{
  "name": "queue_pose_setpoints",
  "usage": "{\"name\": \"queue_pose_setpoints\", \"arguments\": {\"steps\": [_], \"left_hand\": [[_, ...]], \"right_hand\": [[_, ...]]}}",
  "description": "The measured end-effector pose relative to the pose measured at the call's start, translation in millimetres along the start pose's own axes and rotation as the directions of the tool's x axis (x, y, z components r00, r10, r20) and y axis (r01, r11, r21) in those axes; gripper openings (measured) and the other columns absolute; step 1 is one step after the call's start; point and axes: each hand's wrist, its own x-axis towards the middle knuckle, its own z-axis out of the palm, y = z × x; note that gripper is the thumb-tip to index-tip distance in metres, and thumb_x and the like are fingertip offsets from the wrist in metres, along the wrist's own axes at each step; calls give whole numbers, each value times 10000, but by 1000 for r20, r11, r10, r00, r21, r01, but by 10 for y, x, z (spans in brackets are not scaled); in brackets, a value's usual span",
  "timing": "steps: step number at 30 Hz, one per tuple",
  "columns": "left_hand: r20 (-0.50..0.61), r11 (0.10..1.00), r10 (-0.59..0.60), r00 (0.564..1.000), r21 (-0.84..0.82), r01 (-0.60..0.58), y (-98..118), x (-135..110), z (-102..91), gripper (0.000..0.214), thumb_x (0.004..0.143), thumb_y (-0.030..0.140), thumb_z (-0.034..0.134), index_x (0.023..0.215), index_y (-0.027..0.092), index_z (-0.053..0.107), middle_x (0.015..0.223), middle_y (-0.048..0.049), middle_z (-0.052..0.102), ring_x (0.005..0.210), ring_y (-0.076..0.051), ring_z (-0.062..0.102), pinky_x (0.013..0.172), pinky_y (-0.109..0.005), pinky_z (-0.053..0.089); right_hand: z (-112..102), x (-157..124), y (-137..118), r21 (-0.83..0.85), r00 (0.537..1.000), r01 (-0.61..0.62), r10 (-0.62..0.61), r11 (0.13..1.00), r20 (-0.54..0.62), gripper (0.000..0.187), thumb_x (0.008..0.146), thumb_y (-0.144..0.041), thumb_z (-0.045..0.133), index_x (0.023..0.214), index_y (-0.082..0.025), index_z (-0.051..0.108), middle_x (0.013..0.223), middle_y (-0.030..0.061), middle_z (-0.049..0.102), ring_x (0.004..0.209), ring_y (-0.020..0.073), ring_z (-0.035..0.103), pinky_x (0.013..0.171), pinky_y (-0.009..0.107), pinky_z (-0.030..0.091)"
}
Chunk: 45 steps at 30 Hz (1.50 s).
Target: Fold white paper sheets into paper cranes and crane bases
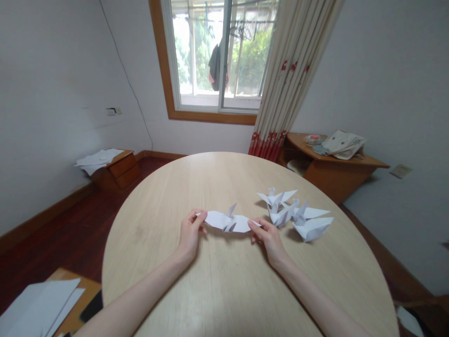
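A white folded paper crane is stretched between my two hands, low over the round table. My left hand pinches the tip of its left wing between thumb and fingers. At the other wing tip, my right hand has the paper in the same kind of pinch. Both wings are spread out sideways, and a pointed part stands up from the middle. Just beyond my right hand, several finished paper cranes sit close together on the tabletop.
White paper sheets lie on a low wooden surface at the lower left, beside a dark object. A small cabinet with papers stands by the left wall. On the right, a corner desk holds a cloth bag.
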Motion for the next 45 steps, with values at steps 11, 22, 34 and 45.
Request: {"name": "queue_pose_setpoints", "arguments": {"steps": [11, 22, 34, 45], "left_hand": [[-59, 1000, -3, 998, 6, 3, 33, -13, 21, 346, 655, 483, 674, 632, 151, 579, 620, 17, 559, 449, -76, 431, 420, -199, 337], [-37, 987, 29, 999, 160, -22, -12, 21, -22, 277, 686, 434, 626, 643, 160, 610, 646, 0, 532, 530, -115, 442, 462, -218, 332], [80, 887, 133, 988, 435, -155, 8, 21, -37, 305, 730, 328, 572, 463, 183, 562, 715, -23, 561, 704, -178, 524, 683, -277, 363], [93, 864, 123, 988, 481, -152, 7, 5, -29, 317, 756, 323, 508, 470, 189, 540, 646, -9, 547, 659, -176, 525, 664, -269, 366]], "right_hand": [[-40, 8, -41, 63, 999, -14, 17, 998, -44, 400, 588, -528, 772, 578, -163, 609, 585, 2, 572, 445, 94, 434, 432, 238, 345], [-59, 10, -42, -74, 995, 39, -45, 996, -84, 387, 610, -535, 739, 542, -191, 575, 527, -15, 516, 481, 125, 418, 462, 260, 329], [-20, -27, 11, -417, 961, 238, -276, 877, -31, 310, 794, -506, 582, 728, -203, 598, 730, 34, 606, 696, 208, 544, 627, 309, 412], [5, -83, 61, -540, 876, 417, -481, 731, 25, 291, 892, -385, 507, 1122, -209, 535, 1117, 116, 603, 978, 261, 555, 863, 438, 442]]}}
